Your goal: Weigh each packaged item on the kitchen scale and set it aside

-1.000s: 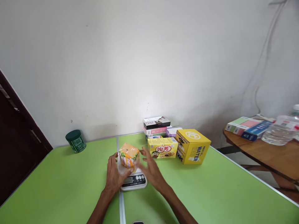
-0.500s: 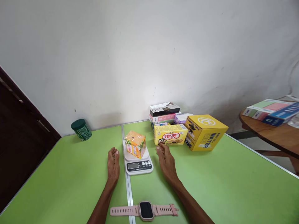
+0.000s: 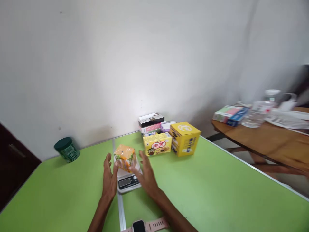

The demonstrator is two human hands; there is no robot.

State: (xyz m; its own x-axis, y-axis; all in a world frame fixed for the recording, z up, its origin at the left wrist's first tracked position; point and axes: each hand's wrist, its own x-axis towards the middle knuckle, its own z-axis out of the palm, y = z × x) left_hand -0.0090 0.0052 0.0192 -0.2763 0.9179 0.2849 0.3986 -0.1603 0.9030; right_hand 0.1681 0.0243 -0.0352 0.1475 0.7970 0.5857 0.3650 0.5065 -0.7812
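A small orange and green box (image 3: 125, 157) stands on a white digital kitchen scale (image 3: 127, 182) at the middle seam of the green table (image 3: 205, 193). My left hand (image 3: 109, 178) is raised just left of the box, fingers stretched upward. My right hand (image 3: 144, 172) is at the box's right side, fingers spread, with the thumb by its lower corner. Both hands flank the box closely; I cannot tell whether they press on it. The picture is slightly blurred.
Behind the scale lie a yellow snack box (image 3: 157, 148), a yellow cube box (image 3: 184, 138) and a stack of flat boxes (image 3: 151, 124). A dark green can (image 3: 67, 149) stands far left. A pink-strapped watch (image 3: 145, 225) lies near me. A wooden table (image 3: 265, 145) with boxes and a bottle stands right.
Half a second ago both hands lay flat on the table beside the scale; now they have risen and closed in on the box's sides. The view has swung to the right.
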